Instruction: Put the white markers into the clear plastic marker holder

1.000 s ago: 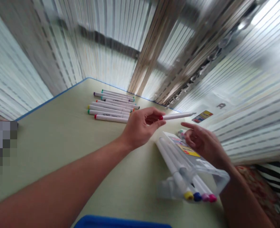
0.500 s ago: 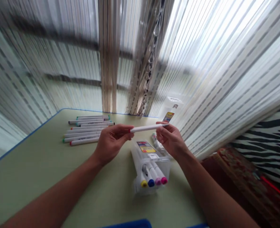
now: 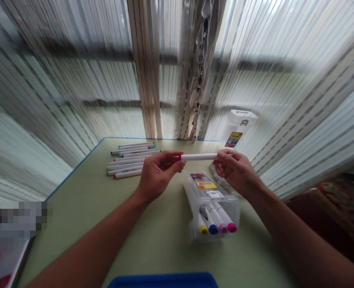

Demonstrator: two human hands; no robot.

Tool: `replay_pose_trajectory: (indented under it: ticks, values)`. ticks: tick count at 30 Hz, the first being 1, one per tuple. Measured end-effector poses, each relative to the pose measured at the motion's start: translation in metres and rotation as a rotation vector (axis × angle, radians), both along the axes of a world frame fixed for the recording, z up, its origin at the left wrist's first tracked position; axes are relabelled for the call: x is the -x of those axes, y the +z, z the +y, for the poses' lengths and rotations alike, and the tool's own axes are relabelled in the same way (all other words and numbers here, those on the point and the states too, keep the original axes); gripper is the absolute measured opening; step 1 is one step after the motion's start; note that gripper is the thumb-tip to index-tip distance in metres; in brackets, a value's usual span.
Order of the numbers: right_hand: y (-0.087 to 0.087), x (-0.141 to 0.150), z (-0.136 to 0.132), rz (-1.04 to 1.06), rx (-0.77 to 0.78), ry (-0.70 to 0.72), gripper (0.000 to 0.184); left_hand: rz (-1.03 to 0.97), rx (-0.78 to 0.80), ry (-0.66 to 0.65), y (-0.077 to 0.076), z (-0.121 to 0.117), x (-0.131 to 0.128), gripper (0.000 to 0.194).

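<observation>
A white marker [image 3: 198, 157] with a red end is held level above the table by both hands. My left hand [image 3: 158, 176] pinches its red end between thumb and fingers. At the opposite end, the fingers of my right hand [image 3: 239, 171] close round the marker and hide its tip. Below lies a clear plastic case [image 3: 191, 197] with a yellow label, its open end facing me. Inside are several markers with yellow, blue, mauve and pink ends [image 3: 232, 227]. Left of my left hand, several white markers [image 3: 129, 169] lie side by side, partly covered by that hand.
A second clear case [image 3: 244, 120] stands upright at the back right. A clear packet partly shows behind my right hand. A blue edge [image 3: 165, 281] lies at the front of the green table [image 3: 75, 224]. String curtains [image 3: 111, 80] hang behind it.
The view has turned left, so everything sits further right in the picture. My right fingers now cover the marker's tip, which showed before. Both hands still hold the marker.
</observation>
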State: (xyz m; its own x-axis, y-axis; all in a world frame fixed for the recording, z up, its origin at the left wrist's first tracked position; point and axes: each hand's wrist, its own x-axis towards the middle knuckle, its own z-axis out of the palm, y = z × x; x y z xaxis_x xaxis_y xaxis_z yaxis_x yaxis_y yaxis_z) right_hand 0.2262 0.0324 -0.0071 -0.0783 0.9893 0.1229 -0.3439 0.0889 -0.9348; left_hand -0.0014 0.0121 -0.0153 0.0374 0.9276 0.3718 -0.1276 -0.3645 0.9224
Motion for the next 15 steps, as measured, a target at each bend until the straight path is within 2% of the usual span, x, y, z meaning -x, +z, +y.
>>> replay_pose_trajectory:
  ticks: [6, 15]
  values:
    - [0.002, -0.001, -0.001, 0.037, -0.022, 0.038, 0.031, 0.028, 0.029, 0.015, -0.002, 0.004, 0.001, 0.032]
    - [-0.003, 0.0, 0.0, 0.029, -0.096, 0.108, 0.03, 0.102, 0.05, 0.039, -0.006, 0.012, 0.005, 0.035]
